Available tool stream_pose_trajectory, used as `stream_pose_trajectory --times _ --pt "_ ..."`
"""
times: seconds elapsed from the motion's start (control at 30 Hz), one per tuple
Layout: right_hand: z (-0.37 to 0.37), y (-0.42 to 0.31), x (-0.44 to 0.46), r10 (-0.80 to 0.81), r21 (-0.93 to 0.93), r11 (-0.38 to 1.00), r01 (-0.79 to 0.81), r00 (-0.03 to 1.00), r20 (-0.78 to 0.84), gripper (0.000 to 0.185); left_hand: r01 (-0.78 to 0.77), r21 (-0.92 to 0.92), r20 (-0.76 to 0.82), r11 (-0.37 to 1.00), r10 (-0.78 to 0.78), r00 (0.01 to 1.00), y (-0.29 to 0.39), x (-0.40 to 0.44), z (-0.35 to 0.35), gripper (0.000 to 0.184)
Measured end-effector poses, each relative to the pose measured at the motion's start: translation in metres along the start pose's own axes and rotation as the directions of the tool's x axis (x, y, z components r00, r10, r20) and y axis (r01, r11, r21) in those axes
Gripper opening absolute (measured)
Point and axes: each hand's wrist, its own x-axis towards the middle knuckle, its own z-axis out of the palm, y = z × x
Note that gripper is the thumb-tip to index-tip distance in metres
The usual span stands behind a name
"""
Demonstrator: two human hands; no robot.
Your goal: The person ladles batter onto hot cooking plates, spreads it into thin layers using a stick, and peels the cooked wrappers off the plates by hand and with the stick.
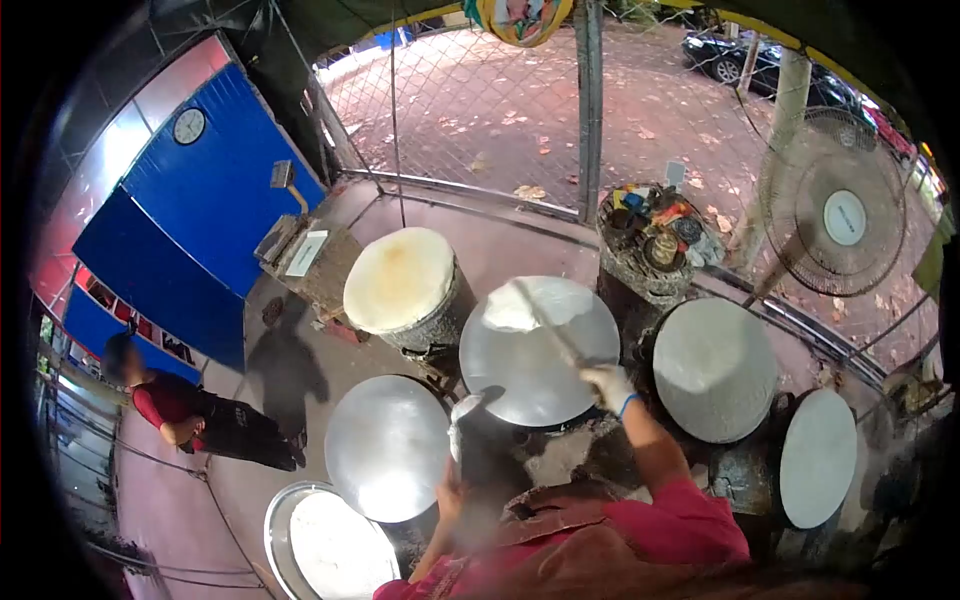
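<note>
My right hand (608, 388), in a pale glove with a blue band at the wrist, is closed round the end of a long spreading stick (548, 322). The stick's far end lies on white batter (520, 303) at the back of the middle round griddle (520, 375). Lower left, my left hand (450, 492) grips the handle of a white-coated ladle (464, 410). The ladle is between the middle griddle and a bare round griddle (385, 450). A metal basin (277, 540) of white batter stands below that griddle.
White-covered griddles (715, 370) (818, 460) stand at right. Behind are a batter-topped drum (400, 280), a cluttered drum (650, 245), a large fan (835, 215) and a wire fence (480, 110). Another person (190, 410) stands at left, near blue panels (210, 180).
</note>
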Motion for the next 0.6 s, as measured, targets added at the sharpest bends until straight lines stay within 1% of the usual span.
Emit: stream_pose_trajectory --times 0.03,0.1,0.13,0.17,0.2,0.23,0.3,0.33,0.37,0.4,0.43,0.47,0.5,0.53,0.57,0.6 --pt "0.014 0.002 -0.002 0.067 0.008 0.998 -0.067 0.998 0.000 0.018 -0.082 0.254 0.015 0.964 0.081 0.997 0.010 -0.006 0.005 0.068" --pt "-0.005 0.019 0.017 0.009 -0.046 0.999 0.000 0.983 0.184 0.018 -0.105 0.489 0.020 0.866 0.109 0.994 0.013 -0.014 0.013 0.067" --pt "-0.024 0.021 0.031 -0.138 -0.053 0.987 0.149 0.974 0.179 0.019 -0.062 0.491 -0.001 0.869 0.072 0.997 0.014 -0.015 0.014 0.068" --pt "-0.041 0.021 0.044 -0.287 -0.052 0.952 0.300 0.942 0.176 0.019 -0.024 0.495 -0.020 0.868 0.040 0.999 0.017 -0.012 0.013 0.069" --pt "-0.052 -0.020 0.027 -0.078 -0.067 0.994 0.087 0.988 0.131 0.023 -0.044 0.529 -0.041 0.847 0.077 0.996 0.020 -0.007 0.014 0.071" --pt "-0.059 -0.049 0.023 0.008 -0.029 1.000 -0.005 0.992 0.129 0.022 -0.059 0.565 -0.057 0.823 0.110 0.992 0.020 -0.005 0.017 0.074" --pt "-0.044 -0.054 0.049 0.035 -0.071 0.997 -0.036 0.999 -0.013 0.017 -0.060 0.630 -0.087 0.774 0.147 0.985 0.010 -0.017 0.023 0.078" --pt "-0.035 -0.043 0.052 0.066 -0.128 0.990 -0.056 0.995 0.073 0.015 -0.131 0.649 -0.089 0.750 0.246 0.965 -0.004 -0.014 0.019 0.081" --pt "-0.026 -0.033 0.054 0.096 -0.193 0.979 -0.064 0.982 0.161 0.014 0.022 0.669 -0.147 0.743 0.103 0.984 0.007 -0.016 0.023 0.080" --pt "-0.023 -0.032 0.044 0.117 -0.208 0.976 -0.068 0.965 0.234 0.014 0.183 0.670 -0.218 0.719 -0.046 0.975 0.029 -0.024 0.032 0.080" --pt "-0.031 -0.029 0.038 0.180 -0.228 0.968 -0.108 0.929 0.324 0.016 0.342 0.655 -0.288 0.674 -0.195 0.937 0.048 -0.035 0.041 0.080" --pt "-0.041 -0.013 0.043 0.031 -0.218 0.975 0.044 0.944 0.329 0.017 0.337 0.620 -0.263 0.709 -0.217 0.940 0.062 -0.043 0.048 0.076" --pt "-0.054 -0.003 0.056 -0.128 -0.199 0.959 0.202 0.934 0.334 0.018 0.305 0.614 -0.269 0.728 -0.170 0.948 0.053 -0.050 0.046 0.073" --pt "-0.074 -0.005 0.075 -0.078 -0.272 0.945 0.180 0.935 0.346 0.021 0.269 0.614 -0.275 0.742 -0.118 0.954 0.039 -0.063 0.040 0.070" --pt "-0.088 -0.014 0.095 -0.046 -0.279 0.949 0.148 0.939 0.342 0.024 0.236 0.620 -0.280 0.749 -0.070 0.958 0.032 -0.071 0.035 0.067" --pt "-0.063 -0.064 0.069 -0.049 -0.137 0.986 0.096 0.948 0.315 0.024 0.296 0.645 -0.338 0.704 -0.084 0.937 0.037 -0.082 0.041 0.053"
